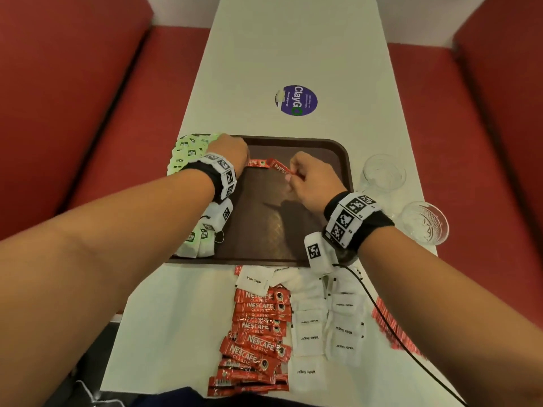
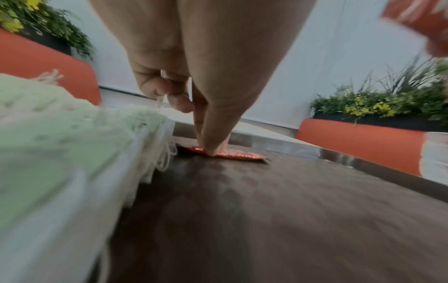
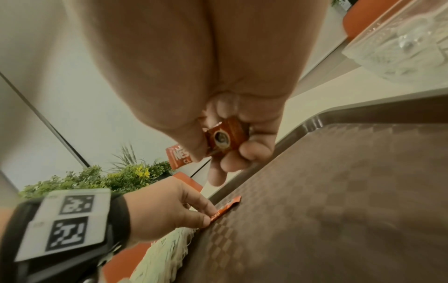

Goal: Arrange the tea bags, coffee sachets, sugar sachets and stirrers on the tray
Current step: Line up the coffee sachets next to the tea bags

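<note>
On the brown tray, the left hand presses one coffee sachet flat with straight fingertips toward 11 o'clock beside the tea bags, while the right hand pinches a second sachet raised toward 12 o'clock.

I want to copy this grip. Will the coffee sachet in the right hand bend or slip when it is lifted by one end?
The sachet probably stays fairly straight: it juts unsupported from the right hand. Its glossy foil may slip from the fingers.
</note>
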Demonstrator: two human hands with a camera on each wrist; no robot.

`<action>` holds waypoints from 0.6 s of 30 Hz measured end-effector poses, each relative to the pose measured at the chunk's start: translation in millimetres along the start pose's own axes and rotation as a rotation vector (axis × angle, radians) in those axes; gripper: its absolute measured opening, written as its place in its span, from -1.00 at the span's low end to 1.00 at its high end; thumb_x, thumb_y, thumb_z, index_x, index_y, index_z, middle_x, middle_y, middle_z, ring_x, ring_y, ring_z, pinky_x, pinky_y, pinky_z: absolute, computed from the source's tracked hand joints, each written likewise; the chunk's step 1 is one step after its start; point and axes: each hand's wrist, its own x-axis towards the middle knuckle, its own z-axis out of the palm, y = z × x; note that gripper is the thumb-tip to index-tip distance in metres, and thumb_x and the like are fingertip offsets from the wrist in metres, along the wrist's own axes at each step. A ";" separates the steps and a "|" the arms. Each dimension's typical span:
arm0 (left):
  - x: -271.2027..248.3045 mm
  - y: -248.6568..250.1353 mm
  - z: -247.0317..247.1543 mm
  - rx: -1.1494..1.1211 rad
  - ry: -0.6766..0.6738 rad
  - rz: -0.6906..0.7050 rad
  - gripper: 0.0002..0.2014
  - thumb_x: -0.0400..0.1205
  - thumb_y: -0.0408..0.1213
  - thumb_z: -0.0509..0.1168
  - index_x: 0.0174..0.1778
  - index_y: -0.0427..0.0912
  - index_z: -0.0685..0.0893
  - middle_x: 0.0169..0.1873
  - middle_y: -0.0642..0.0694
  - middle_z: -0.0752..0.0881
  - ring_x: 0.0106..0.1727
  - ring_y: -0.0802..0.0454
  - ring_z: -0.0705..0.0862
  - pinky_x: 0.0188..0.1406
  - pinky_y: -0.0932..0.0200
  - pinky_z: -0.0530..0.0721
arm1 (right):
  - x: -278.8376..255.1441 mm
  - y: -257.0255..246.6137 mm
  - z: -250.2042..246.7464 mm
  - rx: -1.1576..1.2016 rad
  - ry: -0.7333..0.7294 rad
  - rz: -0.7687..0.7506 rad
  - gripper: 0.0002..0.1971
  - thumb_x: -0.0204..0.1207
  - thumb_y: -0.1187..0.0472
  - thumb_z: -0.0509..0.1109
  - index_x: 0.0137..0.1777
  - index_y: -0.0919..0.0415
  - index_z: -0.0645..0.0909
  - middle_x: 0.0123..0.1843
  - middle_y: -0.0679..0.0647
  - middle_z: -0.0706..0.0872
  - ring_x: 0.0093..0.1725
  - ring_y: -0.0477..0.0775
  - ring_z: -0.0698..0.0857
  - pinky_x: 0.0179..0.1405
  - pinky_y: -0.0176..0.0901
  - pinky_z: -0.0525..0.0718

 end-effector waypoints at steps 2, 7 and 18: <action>11.6 -2.7 -1.7 0.069 0.023 -0.033 -0.73 0.68 -0.28 0.21 0.18 -0.02 0.78 0.10 -0.19 0.73 0.14 -0.21 0.64 0.10 -0.04 0.67 | 0.6 2.4 -0.3 0.019 0.014 0.015 -0.98 0.67 0.17 0.31 0.01 0.07 0.53 -0.24 -0.03 0.82 -0.18 -0.09 0.79 -0.16 -0.14 0.70; 22.7 -2.2 -8.7 0.068 0.006 -0.053 -0.63 0.61 -0.32 0.24 0.31 -0.01 0.70 0.18 -0.12 0.68 0.31 -0.18 0.51 0.22 -0.09 0.54 | -2.8 7.5 0.0 -0.018 0.011 0.036 -0.93 0.72 0.13 0.28 0.13 0.01 0.56 -0.19 -0.06 0.81 -0.23 -0.17 0.71 -0.33 -0.29 0.50; -26.4 11.6 -51.9 -0.597 0.180 0.285 -0.72 0.70 0.04 0.26 0.14 0.01 0.80 -0.04 0.01 0.80 0.01 0.03 0.69 0.05 0.12 0.58 | 10.5 2.9 6.4 -0.165 0.019 0.067 -0.90 0.69 0.18 0.31 0.07 0.13 0.65 -0.10 0.08 0.71 -0.14 0.11 0.67 -0.18 -0.12 0.51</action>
